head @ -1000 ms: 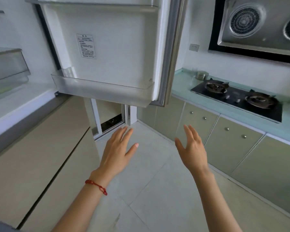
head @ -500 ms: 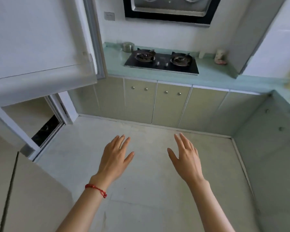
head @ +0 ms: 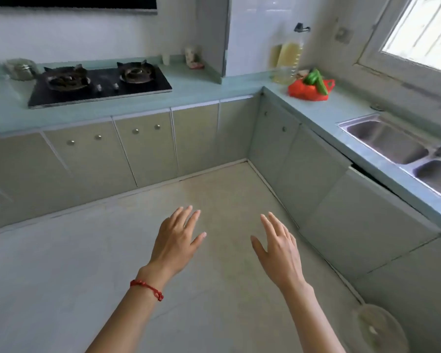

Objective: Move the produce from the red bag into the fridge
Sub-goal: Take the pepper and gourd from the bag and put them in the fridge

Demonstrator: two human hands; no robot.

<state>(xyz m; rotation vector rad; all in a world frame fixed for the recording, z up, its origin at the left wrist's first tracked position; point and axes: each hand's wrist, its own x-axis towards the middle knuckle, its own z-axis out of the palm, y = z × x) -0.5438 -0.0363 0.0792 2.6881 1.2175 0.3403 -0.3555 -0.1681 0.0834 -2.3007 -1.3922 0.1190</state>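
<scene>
Hands reach out over the floor, low in the middle of the frame. Left hand (head: 176,240) and right hand (head: 278,253) both have straight fingers and hold nothing. Red bag (head: 307,91) sits on the counter (head: 214,87) at upper right, green vegetables (head: 315,81) poking out, near the sink (head: 382,138).

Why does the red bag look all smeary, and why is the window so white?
Head view: the red bag and the green vegetables poking out of it are smeared by motion blur; the window is washed out white by daylight; the wide lens bends the countertop edges; both hands look sharper.
</scene>
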